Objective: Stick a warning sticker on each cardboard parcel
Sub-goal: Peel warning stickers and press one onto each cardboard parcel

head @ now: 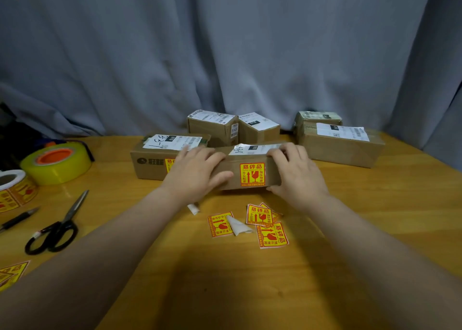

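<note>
1. Parcel [247,169] in your hands lay near the middle of the desk [375,217], its long axis running left to right across your view, with a yellow warning sticker [252,174] already flat on the side facing you.
2. Your left hand [197,172] clasped the parcel's left end and your right hand [297,172] its right end; each grip was closed around the cardboard, fingers over the top edge and thumbs on the near face.
3. The stickered face sat squarely between your two hands, so neither hand was nearer to it than the other.
4. Just behind and to the left stood another parcel [160,159], also showing a yellow sticker, partly hidden by your left hand.
5. Further back, two small parcels [215,127] [258,128] and a longer one [340,144] to the right showed only white shipping labels on the faces you could see.
6. Loose stickers [260,216] lay on the desk just in front of the held parcel, closer to your right hand, so that hand looked better placed to take the next one.
</note>
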The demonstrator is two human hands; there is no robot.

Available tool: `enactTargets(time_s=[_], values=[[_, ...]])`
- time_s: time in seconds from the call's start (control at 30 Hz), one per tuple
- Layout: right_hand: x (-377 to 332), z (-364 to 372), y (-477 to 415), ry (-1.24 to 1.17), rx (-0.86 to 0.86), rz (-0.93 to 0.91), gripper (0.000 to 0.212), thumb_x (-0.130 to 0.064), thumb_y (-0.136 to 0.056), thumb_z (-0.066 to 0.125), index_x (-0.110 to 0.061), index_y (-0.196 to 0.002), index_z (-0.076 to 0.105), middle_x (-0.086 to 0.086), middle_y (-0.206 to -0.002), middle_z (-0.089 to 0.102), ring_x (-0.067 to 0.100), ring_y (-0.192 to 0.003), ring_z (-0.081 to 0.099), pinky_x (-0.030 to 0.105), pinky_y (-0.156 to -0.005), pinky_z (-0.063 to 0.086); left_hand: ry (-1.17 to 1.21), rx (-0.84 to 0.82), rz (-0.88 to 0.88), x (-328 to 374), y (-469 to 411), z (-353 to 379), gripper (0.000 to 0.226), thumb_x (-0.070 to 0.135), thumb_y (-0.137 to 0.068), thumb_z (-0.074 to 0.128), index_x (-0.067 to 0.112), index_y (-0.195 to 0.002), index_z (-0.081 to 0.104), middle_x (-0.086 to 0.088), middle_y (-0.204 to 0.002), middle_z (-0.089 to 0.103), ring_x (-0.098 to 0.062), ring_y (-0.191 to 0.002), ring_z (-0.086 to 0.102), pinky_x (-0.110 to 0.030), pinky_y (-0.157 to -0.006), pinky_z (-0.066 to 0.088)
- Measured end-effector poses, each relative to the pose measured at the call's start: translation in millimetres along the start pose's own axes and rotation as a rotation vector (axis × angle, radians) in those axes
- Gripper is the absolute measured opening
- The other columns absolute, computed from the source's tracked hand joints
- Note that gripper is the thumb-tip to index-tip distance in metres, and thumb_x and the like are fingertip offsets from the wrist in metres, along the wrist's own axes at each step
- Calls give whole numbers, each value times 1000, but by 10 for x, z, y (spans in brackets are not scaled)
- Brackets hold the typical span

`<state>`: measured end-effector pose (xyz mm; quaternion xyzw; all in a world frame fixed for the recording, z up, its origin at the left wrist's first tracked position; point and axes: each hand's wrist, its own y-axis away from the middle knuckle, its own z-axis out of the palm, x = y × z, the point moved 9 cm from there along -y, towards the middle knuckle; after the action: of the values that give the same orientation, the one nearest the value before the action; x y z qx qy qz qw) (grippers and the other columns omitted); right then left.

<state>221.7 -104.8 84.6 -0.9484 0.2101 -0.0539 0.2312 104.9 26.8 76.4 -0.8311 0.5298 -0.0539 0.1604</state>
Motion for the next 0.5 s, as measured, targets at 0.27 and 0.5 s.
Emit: enactTargets(time_s=[0.27,0.5], values=[[-606,167,-292,-32,6,-106,75,-53,-68,72,-27,-130,37,-1,-127,41,21,-117,37,37,-94,39,146,-154,-388,-1140,82,192,88,79,-70,3,35,-142,30,-2,-151,29,-28,-140,24,-63,-110,13],[-1032,487,-525,-56,-64,-197,66,-48,-78,65,-26,-133,36,-1,-132,42,22,-120,34,37,-93,40,136,-110,-532,-1618,78,259,54,49,-91,31,23,-137,37,-6,-146,38,-31,-137,28,-61,-112,9]])
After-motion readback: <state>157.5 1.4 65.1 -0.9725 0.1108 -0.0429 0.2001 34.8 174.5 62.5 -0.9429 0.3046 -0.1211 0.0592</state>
